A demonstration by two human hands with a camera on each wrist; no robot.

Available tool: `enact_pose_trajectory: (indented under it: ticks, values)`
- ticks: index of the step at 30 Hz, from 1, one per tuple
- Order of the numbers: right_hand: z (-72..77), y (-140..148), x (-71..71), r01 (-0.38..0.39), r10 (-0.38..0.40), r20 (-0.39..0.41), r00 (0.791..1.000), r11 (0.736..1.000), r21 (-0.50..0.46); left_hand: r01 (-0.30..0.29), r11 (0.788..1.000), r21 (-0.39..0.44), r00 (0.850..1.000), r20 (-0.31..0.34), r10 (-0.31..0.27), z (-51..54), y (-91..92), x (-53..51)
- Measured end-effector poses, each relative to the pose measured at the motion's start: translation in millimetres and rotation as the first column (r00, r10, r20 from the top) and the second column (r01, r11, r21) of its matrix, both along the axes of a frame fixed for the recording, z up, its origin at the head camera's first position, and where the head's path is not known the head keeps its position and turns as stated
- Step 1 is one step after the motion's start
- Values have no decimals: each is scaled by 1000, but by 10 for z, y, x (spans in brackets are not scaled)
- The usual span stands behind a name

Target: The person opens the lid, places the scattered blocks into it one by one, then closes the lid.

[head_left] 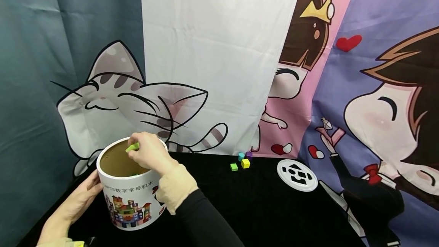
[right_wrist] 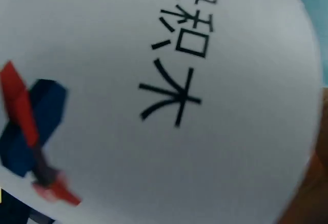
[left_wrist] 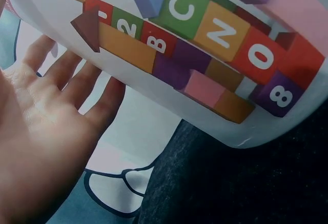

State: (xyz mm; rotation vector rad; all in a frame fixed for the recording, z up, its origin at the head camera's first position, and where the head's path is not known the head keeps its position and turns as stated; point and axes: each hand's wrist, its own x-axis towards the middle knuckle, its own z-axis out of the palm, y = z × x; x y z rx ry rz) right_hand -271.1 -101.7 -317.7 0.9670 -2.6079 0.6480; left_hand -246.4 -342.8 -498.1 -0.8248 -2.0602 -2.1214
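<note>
Head view: one lime block (head_left: 132,147), flat-faced, pinched in the right hand (head_left: 149,153) at the mouth of one white printed bucket (head_left: 132,191). Left hand (head_left: 77,203) laid along its side, fingers extended. Count inside uncertain; interior poorly seen. Farther off, black counter (head_left: 260,205): four small pieces (teal cylinder (head_left: 241,156), purple block (head_left: 249,155), yellow cube (head_left: 245,163), green piece (head_left: 234,167)), one white lid (head_left: 290,177).
</note>
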Motion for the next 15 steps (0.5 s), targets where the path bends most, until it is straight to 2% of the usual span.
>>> enact_pose_trajectory:
  ticks: [4,11,15]
  values:
    - [8,-161,-70,35,-35,4,999,998,53,5,1000,-5,1000,0,-5,19,0,-7]
    - [-115,-280,-107,56,-63,40,997,987,152,0,1000,-13,1000,15,0,17,-13,25]
    - [-168,-304,-101,87,-85,-16,996,971,223,2,1000,-9,1000,-1,-2,32,-12,20]
